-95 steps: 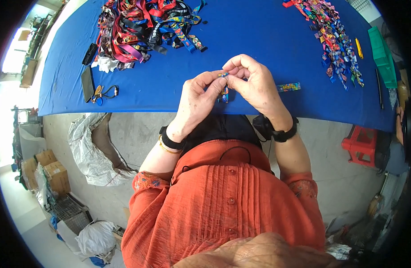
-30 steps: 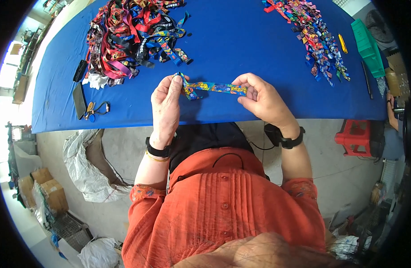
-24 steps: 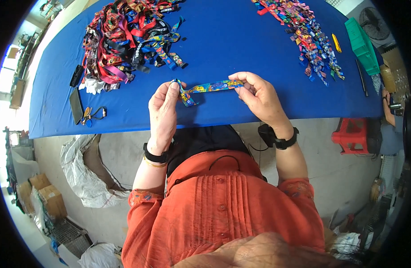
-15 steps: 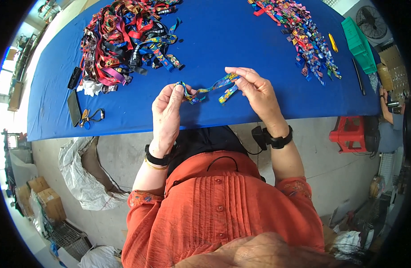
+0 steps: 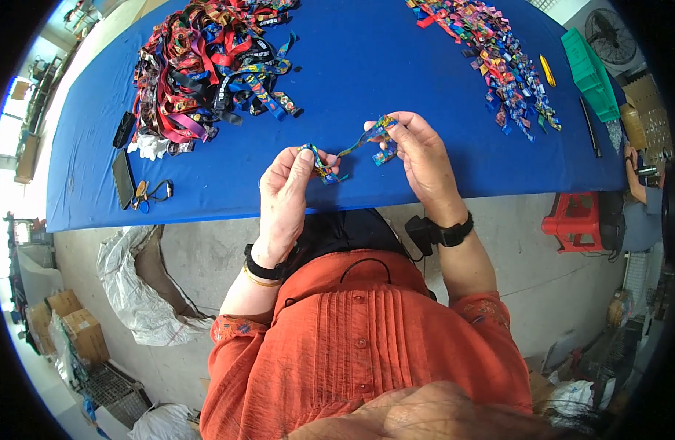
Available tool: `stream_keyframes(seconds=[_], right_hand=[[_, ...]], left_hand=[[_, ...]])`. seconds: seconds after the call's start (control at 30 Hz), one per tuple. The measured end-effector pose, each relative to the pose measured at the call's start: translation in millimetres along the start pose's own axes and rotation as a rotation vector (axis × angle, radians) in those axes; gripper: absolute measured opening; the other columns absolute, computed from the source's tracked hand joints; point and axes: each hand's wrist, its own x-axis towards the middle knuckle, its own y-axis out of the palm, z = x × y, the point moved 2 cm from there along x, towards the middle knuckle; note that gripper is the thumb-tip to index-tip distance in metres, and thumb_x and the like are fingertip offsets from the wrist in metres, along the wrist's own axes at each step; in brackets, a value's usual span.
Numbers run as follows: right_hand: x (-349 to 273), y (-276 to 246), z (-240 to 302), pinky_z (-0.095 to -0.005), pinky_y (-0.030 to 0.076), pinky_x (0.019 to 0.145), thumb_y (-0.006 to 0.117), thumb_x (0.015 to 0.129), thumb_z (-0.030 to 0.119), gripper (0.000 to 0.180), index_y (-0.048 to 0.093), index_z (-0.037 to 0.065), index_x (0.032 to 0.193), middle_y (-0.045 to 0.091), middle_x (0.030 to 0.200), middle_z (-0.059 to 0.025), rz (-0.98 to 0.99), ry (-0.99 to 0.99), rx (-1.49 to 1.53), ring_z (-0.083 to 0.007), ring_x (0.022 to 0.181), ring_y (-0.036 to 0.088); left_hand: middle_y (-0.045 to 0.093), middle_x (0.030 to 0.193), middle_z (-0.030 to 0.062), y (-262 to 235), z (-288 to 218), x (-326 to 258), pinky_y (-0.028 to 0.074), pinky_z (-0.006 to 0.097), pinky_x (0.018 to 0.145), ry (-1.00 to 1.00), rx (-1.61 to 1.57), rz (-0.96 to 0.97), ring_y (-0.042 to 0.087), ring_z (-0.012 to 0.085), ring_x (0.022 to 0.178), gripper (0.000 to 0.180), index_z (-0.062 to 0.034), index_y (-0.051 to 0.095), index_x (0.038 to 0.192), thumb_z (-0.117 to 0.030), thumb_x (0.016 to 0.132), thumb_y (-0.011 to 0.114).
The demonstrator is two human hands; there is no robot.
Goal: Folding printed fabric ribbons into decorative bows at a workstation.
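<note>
Between my two hands runs a blue patterned ribbon strap [image 5: 354, 146] with yellow and green print, above the near part of the blue-covered table [image 5: 381, 66]. My left hand [image 5: 287, 180] pinches one part of it between thumb and fingers, and a short end dangles below. The other part is gripped by my right hand [image 5: 424, 158], with a loose end hanging under the fingers. Up at the far left lies a large tangled pile of printed straps [image 5: 205, 73]. A long heap of small folded strap pieces [image 5: 499, 62] spreads over the far right.
A yellow cutter [image 5: 547, 71], a black stick-like tool [image 5: 590, 126] and a green crate [image 5: 588, 73] are at the right. At the left edge lie a dark phone-like slab [image 5: 122, 178] and keys [image 5: 141, 196]. A red stool [image 5: 572, 221] and another person's arm [image 5: 634, 176] are beyond the table.
My left hand has shifted slightly right and down, my right hand slightly left. The strap between them has shortened and its printed side has turned.
</note>
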Motion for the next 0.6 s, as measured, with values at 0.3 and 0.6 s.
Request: stream_keyframes(seconds=[0.3,0.6], right_hand=[[-2.0,-0.6,-5.0,-0.0198,0.041,0.069,0.061,0.094,0.015,0.022,0.066,0.002,0.111,0.065,0.093,0.001,-0.109,-0.01,0.019,-0.0044,0.081,0.053],[2.6,0.1,-6.6,-0.0179,0.04,0.062,0.06,0.094,0.015,0.027,0.065,0.002,0.118,0.063,0.089,0.0022,-0.129,0.015,0.117,-0.003,0.07,0.049]], left_hand=[[0.069,0.096,0.0109,2.1,5.9,-2.9,0.05,0.029,0.083,-0.035,-0.02,-0.018,0.064,0.014,0.084,0.024,0.0016,0.062,0.1,-0.019,0.103,0.05],[0.069,0.102,0.0143,-2.6,8.7,0.1,0.05,0.03,0.086,-0.055,0.001,-0.019,0.066,0.0174,0.088,0.024,0.0022,0.062,0.102,-0.02,0.102,0.053]])
